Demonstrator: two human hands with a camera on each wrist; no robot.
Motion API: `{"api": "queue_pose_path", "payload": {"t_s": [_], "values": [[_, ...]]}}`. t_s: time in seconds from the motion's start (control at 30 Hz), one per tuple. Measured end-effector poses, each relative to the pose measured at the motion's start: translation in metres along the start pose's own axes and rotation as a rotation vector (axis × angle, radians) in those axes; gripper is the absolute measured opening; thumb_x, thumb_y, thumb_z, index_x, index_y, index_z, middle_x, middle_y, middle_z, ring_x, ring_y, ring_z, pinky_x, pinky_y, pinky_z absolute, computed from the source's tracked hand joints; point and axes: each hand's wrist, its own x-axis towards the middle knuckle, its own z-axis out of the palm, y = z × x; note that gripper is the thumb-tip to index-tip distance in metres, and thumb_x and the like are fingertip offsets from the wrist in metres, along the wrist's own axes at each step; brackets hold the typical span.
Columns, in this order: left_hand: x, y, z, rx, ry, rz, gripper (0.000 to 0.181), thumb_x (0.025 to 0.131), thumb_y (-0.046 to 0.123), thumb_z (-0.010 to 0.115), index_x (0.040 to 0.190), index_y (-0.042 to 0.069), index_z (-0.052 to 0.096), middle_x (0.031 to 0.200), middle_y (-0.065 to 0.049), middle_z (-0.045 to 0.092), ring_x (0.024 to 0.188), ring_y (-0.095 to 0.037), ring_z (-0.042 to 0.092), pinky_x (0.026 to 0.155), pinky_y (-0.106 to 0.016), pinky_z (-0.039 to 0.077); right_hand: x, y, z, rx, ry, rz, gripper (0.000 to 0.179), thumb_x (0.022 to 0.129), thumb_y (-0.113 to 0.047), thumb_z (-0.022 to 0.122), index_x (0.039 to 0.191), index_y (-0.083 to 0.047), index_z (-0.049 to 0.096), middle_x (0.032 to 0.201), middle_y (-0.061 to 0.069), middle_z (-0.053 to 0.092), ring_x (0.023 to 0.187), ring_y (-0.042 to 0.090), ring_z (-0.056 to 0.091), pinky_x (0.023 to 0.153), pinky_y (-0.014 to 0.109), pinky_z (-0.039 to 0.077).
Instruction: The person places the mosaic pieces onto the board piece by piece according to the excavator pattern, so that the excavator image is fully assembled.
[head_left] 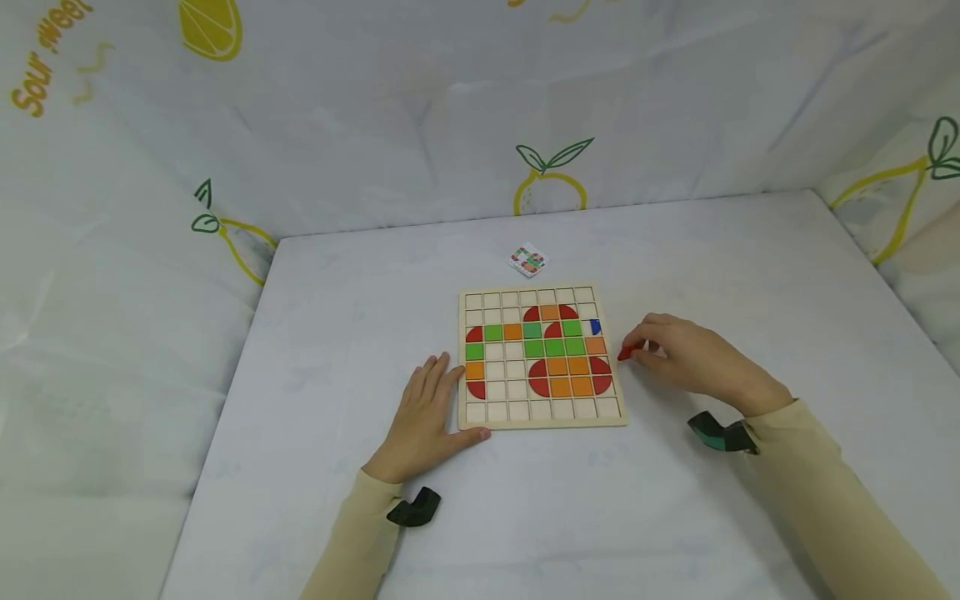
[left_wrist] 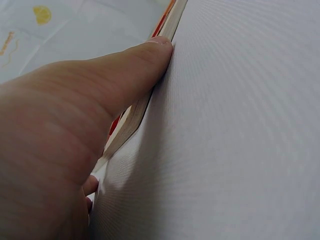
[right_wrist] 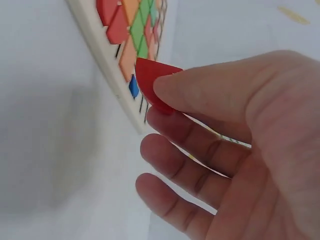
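A square wooden grid board (head_left: 476,412) lies flat on the table, its cells partly filled with green and orange squares, red quarter-circles and one small blue piece (head_left: 596,327) at the right edge. My left hand (head_left: 422,421) rests at the board's lower left corner, fingers straight along the left side and thumb on the front edge. Just off the board's right side, my right hand (head_left: 686,357) pinches a red quarter-circle tile (right_wrist: 148,75) between thumb and index finger. In the right wrist view the other fingers are loosely bent below it.
Behind the board lies a small pattern card (head_left: 528,260) with a coloured design. A white cloth covers the table (head_left: 360,317), and a white curtain with lemon drawings (head_left: 551,190) hangs behind it.
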Motion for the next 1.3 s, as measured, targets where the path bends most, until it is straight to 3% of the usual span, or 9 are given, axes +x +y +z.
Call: {"api": "queue_pose_path", "payload": {"t_s": [0.2,0.3,0.43,0.53,0.67,0.87,1.17,1.3], "values": [[0.0,0.0,0.0,0.007,0.006,0.002,0.102,0.085,0.065,0.07,0.16,0.013,0.025,0.172,-0.009,0.008,0.16,-0.027,0.001,0.132,-0.047,0.002,0.012,-0.012,-0.005,0.077,0.082,-0.043,0.019,0.093,-0.009,0.072,0.112,-0.009,0.072,0.102,0.001,0.071,0.091,0.017,0.06,0.077,0.032,0.054],[0.0,0.0,0.0,0.009,0.004,-0.002,0.102,0.085,0.065,0.07,0.16,0.014,0.024,0.172,-0.008,0.008,0.16,-0.027,0.001,0.132,-0.046,0.002,0.022,-0.023,-0.004,0.141,0.091,-0.036,0.016,0.094,-0.009,0.07,0.111,-0.008,0.069,0.103,0.003,0.071,0.092,0.019,0.059,0.079,0.034,0.054],[0.0,0.0,0.0,0.005,0.001,-0.006,0.102,0.085,0.065,0.07,0.16,0.014,0.024,0.172,-0.008,0.007,0.16,-0.026,0.0,0.132,-0.045,0.001,0.035,-0.039,0.003,0.205,0.079,-0.041,0.023,0.097,-0.008,0.066,0.12,-0.005,0.067,0.103,0.005,0.068,0.094,0.021,0.057,0.081,0.036,0.054],[0.001,0.001,0.0,0.005,0.001,-0.004,0.102,0.085,0.065,0.07,0.16,0.014,0.024,0.172,-0.008,0.008,0.16,-0.026,0.0,0.132,-0.045,0.001,0.044,-0.048,0.013,0.21,0.083,-0.09,0.024,0.098,-0.008,0.066,0.121,-0.005,0.069,0.102,0.005,0.068,0.094,0.02,0.057,0.083,0.036,0.055],[0.001,0.001,0.0,0.008,-0.004,-0.006,0.102,0.085,0.065,0.069,0.161,0.015,0.023,0.172,-0.007,0.007,0.16,-0.026,-0.001,0.132,-0.046,0.0,0.054,-0.063,0.027,0.18,0.101,-0.165,0.014,0.096,-0.01,0.068,0.109,-0.011,0.074,0.101,0.0,0.07,0.095,0.017,0.059,0.086,0.035,0.056],[0.0,0.0,0.0,-0.004,-0.006,-0.013,0.102,0.085,0.066,0.069,0.161,0.015,0.023,0.173,-0.007,0.006,0.161,-0.025,-0.002,0.132,-0.047,0.001,0.065,-0.09,0.044,0.191,0.064,-0.222,0.009,0.096,-0.016,0.071,0.102,-0.014,0.076,0.098,-0.004,0.073,0.095,0.016,0.06,0.084,0.034,0.055],[0.001,0.0,0.0,0.001,0.001,-0.004,0.103,0.085,0.067,0.069,0.161,0.015,0.024,0.172,-0.007,0.007,0.16,-0.026,0.0,0.132,-0.047,0.001,0.074,-0.107,0.073,0.156,0.017,-0.204,0.006,0.095,-0.024,0.072,0.093,-0.021,0.077,0.091,-0.01,0.071,0.089,0.012,0.055,0.075,0.026,0.05],[0.0,-0.001,0.0,0.008,0.002,-0.005,0.103,0.085,0.067,0.069,0.161,0.015,0.024,0.172,-0.007,0.007,0.16,-0.025,-0.001,0.132,-0.047,0.001,0.072,-0.112,0.08,0.143,0.023,-0.208,0.007,0.094,-0.023,0.072,0.093,-0.019,0.078,0.092,-0.009,0.071,0.091,0.012,0.057,0.077,0.027,0.052]]}}
